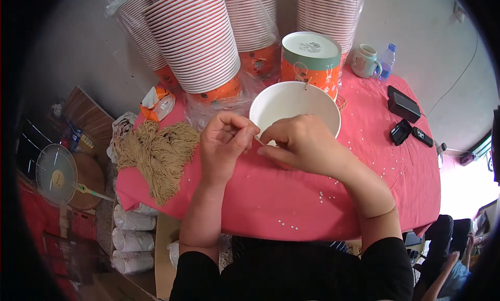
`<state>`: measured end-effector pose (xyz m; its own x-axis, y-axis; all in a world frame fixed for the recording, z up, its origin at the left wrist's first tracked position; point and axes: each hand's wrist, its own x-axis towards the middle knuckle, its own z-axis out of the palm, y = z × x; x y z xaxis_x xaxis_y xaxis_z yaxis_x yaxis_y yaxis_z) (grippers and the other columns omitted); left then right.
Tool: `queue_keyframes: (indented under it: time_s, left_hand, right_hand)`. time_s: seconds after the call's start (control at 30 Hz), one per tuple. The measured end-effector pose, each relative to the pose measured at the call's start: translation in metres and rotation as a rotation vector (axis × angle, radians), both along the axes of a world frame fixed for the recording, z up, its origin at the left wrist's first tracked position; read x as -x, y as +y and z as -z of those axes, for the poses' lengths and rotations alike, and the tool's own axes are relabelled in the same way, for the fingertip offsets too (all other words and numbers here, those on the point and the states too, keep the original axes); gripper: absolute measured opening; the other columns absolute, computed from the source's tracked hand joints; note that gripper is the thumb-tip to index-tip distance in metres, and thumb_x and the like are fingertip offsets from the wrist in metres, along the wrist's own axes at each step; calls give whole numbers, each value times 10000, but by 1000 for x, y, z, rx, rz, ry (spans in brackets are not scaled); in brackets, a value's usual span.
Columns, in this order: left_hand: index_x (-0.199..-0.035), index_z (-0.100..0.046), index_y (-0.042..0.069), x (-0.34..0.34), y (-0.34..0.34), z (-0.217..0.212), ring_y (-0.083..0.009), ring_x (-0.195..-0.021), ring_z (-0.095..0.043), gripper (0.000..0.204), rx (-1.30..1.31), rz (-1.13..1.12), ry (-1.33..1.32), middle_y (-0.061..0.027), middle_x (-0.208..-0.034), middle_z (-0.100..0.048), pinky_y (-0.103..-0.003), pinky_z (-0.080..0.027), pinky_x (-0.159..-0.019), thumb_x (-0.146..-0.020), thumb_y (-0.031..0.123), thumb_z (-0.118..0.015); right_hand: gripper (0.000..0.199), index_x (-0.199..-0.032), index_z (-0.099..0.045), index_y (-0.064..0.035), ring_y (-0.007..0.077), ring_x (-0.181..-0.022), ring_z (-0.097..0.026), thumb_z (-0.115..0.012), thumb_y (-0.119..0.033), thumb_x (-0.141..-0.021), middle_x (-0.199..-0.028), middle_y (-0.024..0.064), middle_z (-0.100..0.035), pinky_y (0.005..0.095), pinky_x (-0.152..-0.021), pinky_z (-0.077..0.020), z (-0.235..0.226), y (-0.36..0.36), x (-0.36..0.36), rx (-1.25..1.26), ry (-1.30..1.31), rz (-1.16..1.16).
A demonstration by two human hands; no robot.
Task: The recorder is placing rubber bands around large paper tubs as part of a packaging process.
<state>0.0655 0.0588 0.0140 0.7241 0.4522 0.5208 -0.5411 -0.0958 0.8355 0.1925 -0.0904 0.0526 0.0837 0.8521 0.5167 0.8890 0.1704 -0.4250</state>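
Observation:
In front of me a paper bucket point(325, 105) stands with its white inside showing, and a bit of cord pokes through near its far rim. Both of my hands meet over its near left edge. My left hand point(225, 145) is closed in a pinch, thumb against fingertips, on a thin cord point(257, 139). My right hand point(299, 139) bends over the bucket's near rim and pinches the same short strand; its fingers partly hide it. A bundle of tan cords point(161, 155) lies to the left of my left hand. Small white beads point(323, 198) are scattered nearby.
Tall stacks of paper buckets point(192, 46) line the back. An upturned orange bucket point(312, 64) stands behind the working one. At the right are a mug point(364, 61), a water bottle point(386, 62) and a black case point(403, 105). A fan point(57, 173) stands left; another person's arm point(442, 275) shows lower right.

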Motion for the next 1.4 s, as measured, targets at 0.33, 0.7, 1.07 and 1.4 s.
queue_keyframes:
  time_s: [0.33, 0.7, 1.07, 1.4]
  left_hand:
    - [-1091, -510, 42, -1, 4, -3, -64, -662, -547, 181, 162, -83, -18, -63, -864, -650, -200, -443, -573, -934, 58, -597]
    - [-998, -654, -16, 3, 2, -5, -47, -793, -555, 106, -22, -122, 376, -12, -903, -628, -188, -439, -683, -931, 51, -606]
    - [-990, -597, 37, -1, -6, 1, -61, -762, -526, 74, 130, 130, 60, -58, -973, -622, -199, -432, -652, -941, 71, -555]
    - [-904, -555, 82, 14, 13, -10, -55, -509, -368, 51, 512, 355, 184, 28, -640, -447, -200, -276, -454, -915, 126, -531]
  right_hand:
    - [181, -772, -669, -49, 349, -639, -636, -657, -208, -857, -678, 152, -643, 458, -598, -497, -4, 2, 0, 33, 91, -27]
    - [170, -788, -650, 2, 257, -509, -560, -643, -134, -891, -601, 131, -582, 367, -502, -420, -3, 2, -2, -27, 194, 61]
    - [177, -817, -668, -45, 364, -651, -641, -645, -213, -867, -692, 164, -651, 462, -601, -498, -6, 0, -3, 44, 130, 41]
    - [179, -933, -679, -64, 262, -661, -649, -696, -117, -762, -719, 106, -665, 374, -630, -497, -31, -36, -31, 314, 23, 43]
